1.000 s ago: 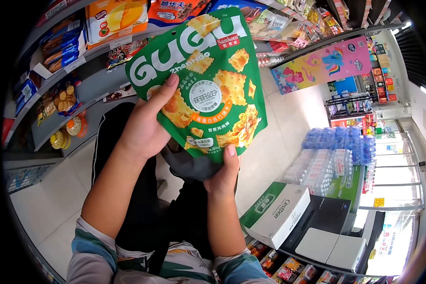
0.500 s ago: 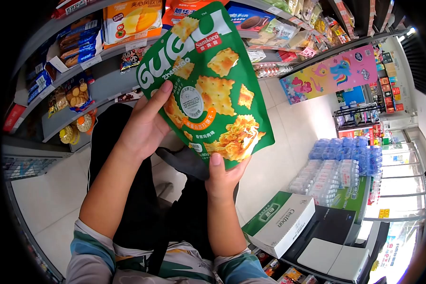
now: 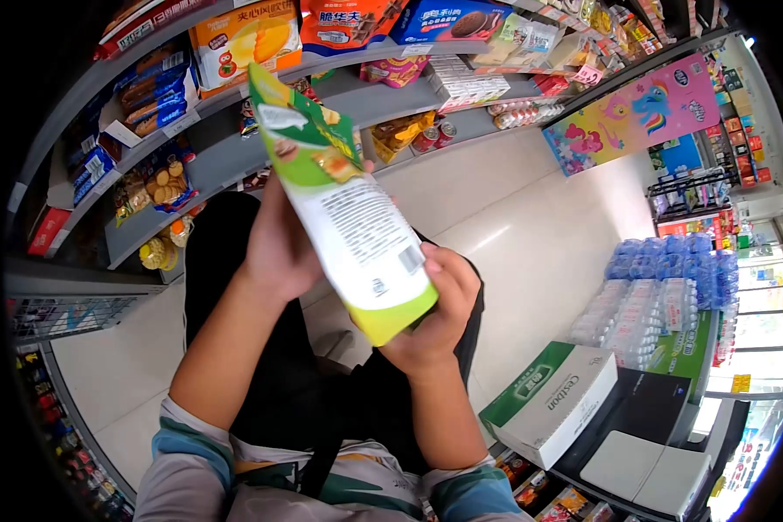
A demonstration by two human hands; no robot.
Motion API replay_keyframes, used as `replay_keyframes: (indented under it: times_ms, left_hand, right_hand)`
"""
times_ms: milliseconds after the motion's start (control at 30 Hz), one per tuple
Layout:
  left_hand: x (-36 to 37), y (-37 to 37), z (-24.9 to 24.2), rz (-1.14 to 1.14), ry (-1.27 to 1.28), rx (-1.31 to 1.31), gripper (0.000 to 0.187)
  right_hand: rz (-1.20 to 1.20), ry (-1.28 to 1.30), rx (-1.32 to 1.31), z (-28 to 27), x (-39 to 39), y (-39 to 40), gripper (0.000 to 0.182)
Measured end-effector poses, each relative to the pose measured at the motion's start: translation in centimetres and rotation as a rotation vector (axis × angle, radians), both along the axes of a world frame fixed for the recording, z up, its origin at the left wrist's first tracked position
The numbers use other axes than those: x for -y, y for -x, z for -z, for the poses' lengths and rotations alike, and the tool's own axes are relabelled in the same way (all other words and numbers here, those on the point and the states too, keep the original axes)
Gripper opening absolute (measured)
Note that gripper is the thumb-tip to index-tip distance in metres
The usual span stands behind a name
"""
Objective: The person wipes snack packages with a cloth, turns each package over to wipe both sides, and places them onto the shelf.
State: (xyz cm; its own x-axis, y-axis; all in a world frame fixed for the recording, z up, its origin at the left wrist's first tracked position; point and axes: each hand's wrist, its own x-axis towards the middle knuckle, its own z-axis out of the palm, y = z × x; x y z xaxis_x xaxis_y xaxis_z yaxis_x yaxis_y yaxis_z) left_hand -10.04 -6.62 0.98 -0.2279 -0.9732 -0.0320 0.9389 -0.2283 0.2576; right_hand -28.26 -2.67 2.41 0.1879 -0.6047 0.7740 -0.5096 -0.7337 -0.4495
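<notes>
A green and white cracker bag (image 3: 357, 230) is held up in front of me, tilted, with its printed back panel and barcode facing me. My left hand (image 3: 278, 244) grips its left side, the fingers mostly behind it. My right hand (image 3: 444, 304) holds the lower right corner, fingertips near the barcode. The bag's upper part is angled and shows green artwork with a cracker picture.
Shelves (image 3: 226, 139) of packaged snacks curve across the left and top, with an orange biscuit box (image 3: 245, 43) on one. To the right stand a Cestbon carton (image 3: 552, 404), shrink-wrapped water bottles (image 3: 644, 304) and a pink cartoon panel (image 3: 631, 113).
The cracker bag has been turned from its front to its back and has dropped slightly. My right hand has shifted to its right edge, and the view has shifted a little.
</notes>
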Motion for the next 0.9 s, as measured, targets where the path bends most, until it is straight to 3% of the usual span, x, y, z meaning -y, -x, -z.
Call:
replay_keyframes:
  times_ms: [67, 167, 333, 433, 533, 600, 633, 667, 700, 733, 767, 800, 867, 900]
  left_hand:
    - [-0.5, 0.4, 1.1, 0.105, 0.055, -0.155, 0.077]
    - [-0.3, 1.4, 1.9, 0.072, -0.088, -0.153, 0.08]
    - [-0.7, 1.4, 1.5, 0.211, -0.046, -0.11, 0.086]
    - [-1.2, 1.0, 0.2, 0.236, -0.058, -0.202, 0.087]
    - [-1.3, 0.2, -0.6, 0.289, -0.042, -0.172, 0.088]
    - [-2.0, -0.2, -1.4, 0.296, 0.037, -0.077, 0.087]
    - [-2.4, -0.4, -1.6, 0.31, -0.01, -0.129, 0.088]
    - [-2.7, -0.5, -1.8, 0.324, -0.057, -0.183, 0.089]
    - [-2.8, -0.4, -3.0, 0.36, -0.077, 0.011, 0.091]
    - [-3.1, -0.4, -2.2, 0.357, -0.084, 0.007, 0.091]
    - [-3.8, -0.2, -1.0, 0.395, -0.106, -0.202, 0.093]
    - [-4.4, 0.0, -0.2, 0.43, -0.127, -0.414, 0.094]
    - [-5.4, 0.4, 0.1, 0.444, -0.146, -0.364, 0.095]
    - [-5.8, 0.5, 0.3, 0.49, -0.175, -0.368, 0.095]
  right_hand:
    - [0.001, 0.0, -0.086, 0.5, -0.6, -0.1, 0.084]
    - [-0.011, -0.057, -0.123, 0.4, -1.2, -0.2, 0.075]
    - [-0.053, -0.089, -0.237, -0.4, -1.1, -0.4, 0.068]
    - [-0.185, -0.246, -0.21, -1.1, -1.7, -0.2, 0.081]
    - [-0.194, -0.29, -0.053, -2.4, -1.4, 0.6, 0.072]
    - [-0.179, -0.227, 0.017, -3.0, -1.7, 1.9, 0.079]
    - [-0.076, -0.295, -0.032, -3.2, -2.8, 3.6, 0.078]
    - [-0.005, -0.326, 0.079, -2.6, -3.5, 4.8, 0.075]
    - [0.11, -0.4, 0.208, -2.3, -4.4, 5.8, 0.071]
    - [0.163, -0.408, 0.343, -1.9, -4.8, 6.4, 0.069]
    - [0.153, -0.458, 0.386, -1.2, -5.4, 8.0, 0.07]
    - [0.215, -0.555, 0.267, -1.1, -6.0, 9.4, 0.071]
    - [0.212, -0.765, -0.093, -0.7, -7.0, 11.9, 0.074]
    - [0.211, -1.129, -0.057, -2.0, -7.9, 11.7, 0.072]
